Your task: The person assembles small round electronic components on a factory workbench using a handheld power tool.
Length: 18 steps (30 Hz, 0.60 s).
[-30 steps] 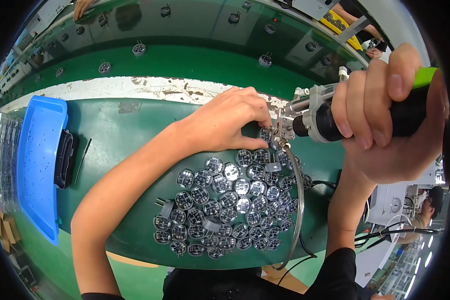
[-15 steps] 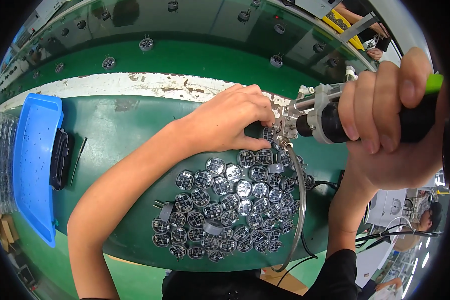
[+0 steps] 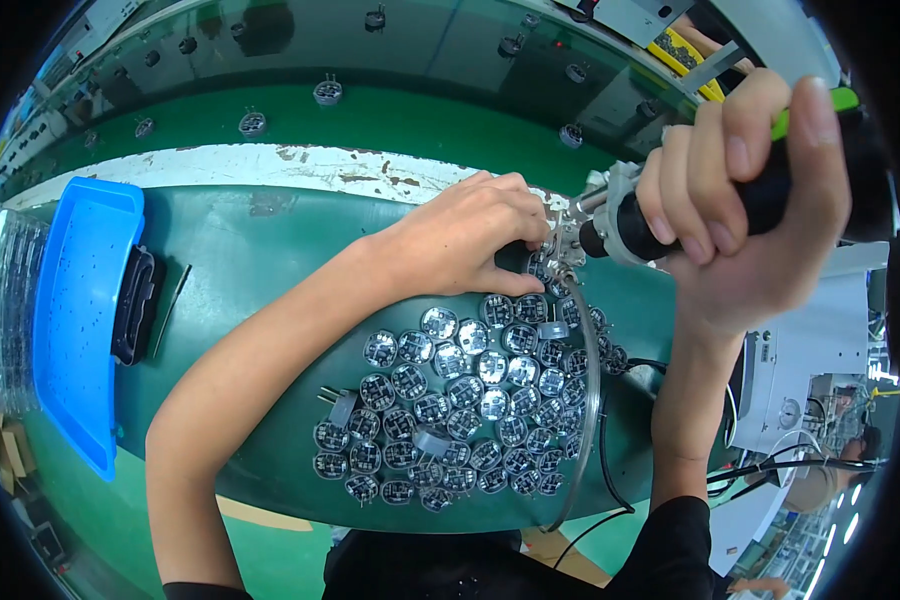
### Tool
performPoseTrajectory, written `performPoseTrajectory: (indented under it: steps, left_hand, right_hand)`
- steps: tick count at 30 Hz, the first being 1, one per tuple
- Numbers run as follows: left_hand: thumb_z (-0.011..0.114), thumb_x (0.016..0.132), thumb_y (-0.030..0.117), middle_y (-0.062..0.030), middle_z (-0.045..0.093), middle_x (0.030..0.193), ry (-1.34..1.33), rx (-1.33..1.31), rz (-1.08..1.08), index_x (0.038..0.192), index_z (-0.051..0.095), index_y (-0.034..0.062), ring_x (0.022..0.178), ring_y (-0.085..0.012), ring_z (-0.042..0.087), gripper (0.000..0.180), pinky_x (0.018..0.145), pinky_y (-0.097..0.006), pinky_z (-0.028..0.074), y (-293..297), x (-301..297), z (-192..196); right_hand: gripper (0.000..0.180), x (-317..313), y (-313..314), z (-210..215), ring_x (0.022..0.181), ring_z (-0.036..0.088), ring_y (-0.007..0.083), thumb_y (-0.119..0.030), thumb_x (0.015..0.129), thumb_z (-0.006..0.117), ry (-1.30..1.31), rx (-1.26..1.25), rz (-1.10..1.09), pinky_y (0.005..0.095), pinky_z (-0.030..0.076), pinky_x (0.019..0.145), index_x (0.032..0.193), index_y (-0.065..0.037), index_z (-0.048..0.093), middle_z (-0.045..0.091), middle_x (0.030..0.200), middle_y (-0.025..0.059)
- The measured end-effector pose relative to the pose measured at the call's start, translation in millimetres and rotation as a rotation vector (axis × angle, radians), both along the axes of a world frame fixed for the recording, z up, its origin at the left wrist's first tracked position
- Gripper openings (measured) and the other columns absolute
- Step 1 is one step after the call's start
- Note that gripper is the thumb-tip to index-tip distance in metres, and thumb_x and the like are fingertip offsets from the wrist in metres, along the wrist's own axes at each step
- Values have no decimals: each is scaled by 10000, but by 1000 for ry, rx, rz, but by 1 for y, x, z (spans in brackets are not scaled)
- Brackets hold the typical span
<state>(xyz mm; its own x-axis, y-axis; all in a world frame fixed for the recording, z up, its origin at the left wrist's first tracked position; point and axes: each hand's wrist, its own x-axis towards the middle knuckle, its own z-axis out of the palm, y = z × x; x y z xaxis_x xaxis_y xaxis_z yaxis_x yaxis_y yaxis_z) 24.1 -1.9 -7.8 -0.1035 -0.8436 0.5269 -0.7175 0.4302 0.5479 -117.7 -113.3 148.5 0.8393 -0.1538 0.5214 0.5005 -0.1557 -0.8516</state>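
My right hand (image 3: 735,210) is wrapped round a black powered screwdriver (image 3: 635,222) with a green band near its rear. Its metal nose (image 3: 566,243) points left and meets a small round plug part (image 3: 536,264) at the table's far side. Around that part my left hand (image 3: 470,235) is closed, thumb on the near side and fingers on the far side; the fingers and nose hide most of it. A clear hose (image 3: 592,380) curves from the nose toward me. Close below my left hand lie several round grey plug parts (image 3: 462,390), mostly circuit side up.
On the left stand a blue tray (image 3: 75,330), a black holder (image 3: 140,305) and a thin dark rod (image 3: 172,310). Beyond a chipped white ledge (image 3: 350,172), a green conveyor (image 3: 200,160) carries spaced plug parts. Black cables (image 3: 610,470) run at the right. Another person works at the far right.
My right hand and the screwdriver have shifted left and tilted, while the left hand keeps its grip. Plug parts on the conveyor have moved right. The view has shifted slightly.
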Motion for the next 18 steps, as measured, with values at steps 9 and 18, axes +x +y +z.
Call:
performPoseTrajectory:
  steps: [9,18]
  left_hand:
    - [878,768,305,-81,667,921,-8,41,40,886,664,42,990,-292,600,358,900,-426,487,0,-2,7]
    - [880,763,310,-80,633,852,-23,22,59,844,617,39,941,-297,587,386,832,-419,500,1,0,6]
  right_hand:
    - [312,-37,-19,26,467,423,71,-369,1085,381,-112,-32,99,242,399,517,981,-86,460,407,576,-49]
    - [410,-16,-2,13,417,347,73,-404,1101,300,-30,-105,-5,248,378,478,945,-72,484,368,543,-36]
